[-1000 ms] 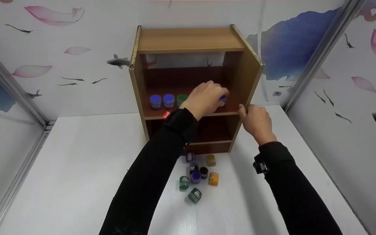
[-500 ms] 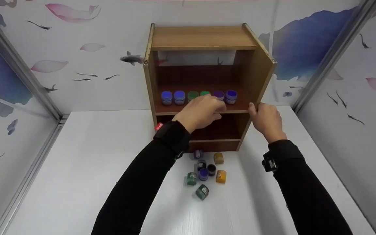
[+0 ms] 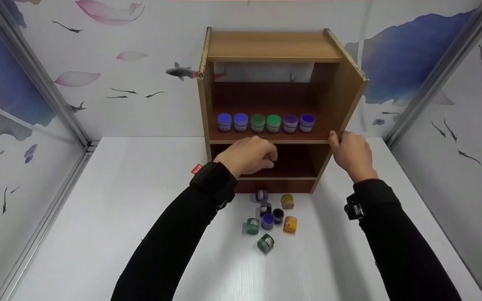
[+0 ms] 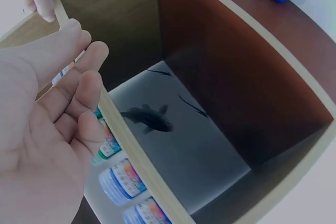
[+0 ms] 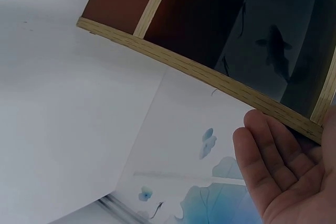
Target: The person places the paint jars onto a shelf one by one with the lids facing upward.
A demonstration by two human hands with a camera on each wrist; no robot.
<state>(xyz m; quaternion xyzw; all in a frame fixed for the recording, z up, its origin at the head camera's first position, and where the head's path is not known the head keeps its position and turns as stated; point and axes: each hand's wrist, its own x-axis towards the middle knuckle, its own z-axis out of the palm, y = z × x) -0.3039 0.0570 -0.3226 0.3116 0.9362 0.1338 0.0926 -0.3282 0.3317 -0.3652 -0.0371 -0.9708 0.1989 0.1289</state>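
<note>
head view: a wooden cabinet (image 3: 274,44) stands on a white counter (image 3: 140,209). on its upper shelf (image 3: 268,141), six small jars stand upright in a row near the front edge: two blue jars (image 3: 240,122), two green jars (image 3: 273,123) and two purplish-blue jars (image 3: 306,123). eight loose jars (image 3: 290,224) lie or stand on the counter before the base, yellow, orange, green, purple and dark. the left hand (image 3: 247,155) hangs in front of the lower compartment, fingers loosely bent and holding nothing. the right hand (image 3: 352,154) grips the cabinet's right side panel, thumb at the front edge by the shelf.

left wrist view: the left hand's fingers curl softly, slightly apart at the tips, with the thumb near the index finger and nothing pinched. row jars show beside and partly behind them.

right wrist view: the fingers lie close together against the panel's outer face; the thumb cannot be made out.
</note>
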